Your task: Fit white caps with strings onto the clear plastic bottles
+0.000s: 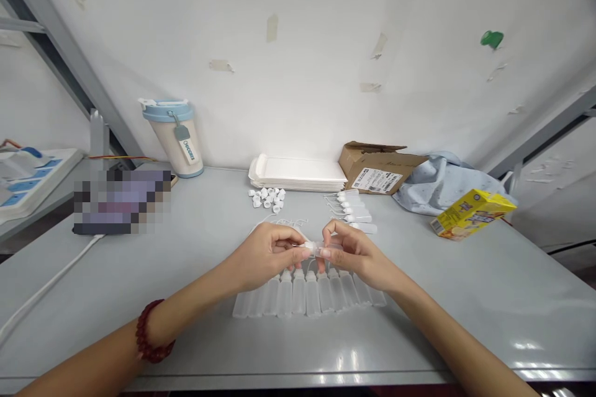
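Both hands meet over the middle of the table. My left hand point(274, 251) pinches a white cap point(309, 249) at one end of a small translucent plastic bottle point(328, 249). Around the bottle's body, the fingers of my right hand point(351, 251) are closed, and they partly cover it. The bottle lies level, its capped end to the left. Below my hands, a row of similar bottles point(298, 298) lies side by side, tops pointing away from me. Behind my hands is a pile of loose white caps point(267, 196). Several more bottles point(356, 211) with white tops lie to the right.
White flat boxes point(298, 170) and an open cardboard box point(382, 173) stand by the wall. A tumbler point(174, 136), a cabled phone point(123, 201) and a power strip point(41, 180) are left. A yellow drink carton point(472, 214) and blue cloth point(442, 180) are right.
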### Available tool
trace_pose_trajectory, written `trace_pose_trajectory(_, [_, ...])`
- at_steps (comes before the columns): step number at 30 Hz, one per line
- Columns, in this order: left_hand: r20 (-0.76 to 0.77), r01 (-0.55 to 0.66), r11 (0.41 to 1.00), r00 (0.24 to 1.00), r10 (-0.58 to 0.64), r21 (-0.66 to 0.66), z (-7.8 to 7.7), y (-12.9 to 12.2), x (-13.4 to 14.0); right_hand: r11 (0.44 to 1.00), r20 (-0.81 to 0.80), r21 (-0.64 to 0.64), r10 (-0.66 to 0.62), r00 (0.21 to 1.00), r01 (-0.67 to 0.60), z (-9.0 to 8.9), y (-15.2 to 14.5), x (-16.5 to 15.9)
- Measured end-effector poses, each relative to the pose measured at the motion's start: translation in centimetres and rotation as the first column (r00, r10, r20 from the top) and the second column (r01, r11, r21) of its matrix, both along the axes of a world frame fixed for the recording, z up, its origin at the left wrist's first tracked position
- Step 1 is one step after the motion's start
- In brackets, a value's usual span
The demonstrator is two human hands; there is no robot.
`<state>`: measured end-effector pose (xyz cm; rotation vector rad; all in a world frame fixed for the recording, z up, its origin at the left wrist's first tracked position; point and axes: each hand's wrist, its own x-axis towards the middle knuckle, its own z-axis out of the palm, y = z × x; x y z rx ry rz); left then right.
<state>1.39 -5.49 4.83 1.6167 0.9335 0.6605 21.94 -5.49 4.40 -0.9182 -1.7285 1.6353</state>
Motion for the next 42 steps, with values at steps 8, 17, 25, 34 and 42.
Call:
trace_pose_trajectory(8, [-0.077, -0.023, 0.980, 0.996, 0.040, 0.199, 0.4, -0.4, 0.4, 0.996, -0.048, -0.086, 0.006, 0.999, -0.010, -0.3, 0.4, 0.0])
trace_pose_trajectory(17, [-0.154, 0.003, 1.000, 0.988, 0.000, 0.019, -0.4, 0.1, 0.4, 0.993, 0.105, 0.113, -0.047, 0.993, 0.035, -0.3, -0.3, -0.4])
trace_pose_trajectory(25, [-0.056, -0.070, 0.994, 0.996, 0.065, -0.082, -0.2, 0.7, 0.3, 0.899, 0.189, 0.412, -0.246, 0.951, 0.150, -0.8, -0.2, -0.3])
trace_pose_trajectory(34, [-0.131, -0.064, 0.972, 0.987, 0.096, 0.225, 0.0, -0.2, 0.5, 0.914, 0.151, 0.364, -0.246, 0.957, 0.177, -0.7, 0.5, 0.1])
trace_pose_trajectory(42, [-0.192, -0.038, 0.856, 0.969, 0.158, 0.515, -0.5, -0.1, 0.5, 0.963, 0.084, 0.177, -0.220, 0.972, 0.203, -1.3, 0.6, -0.1])
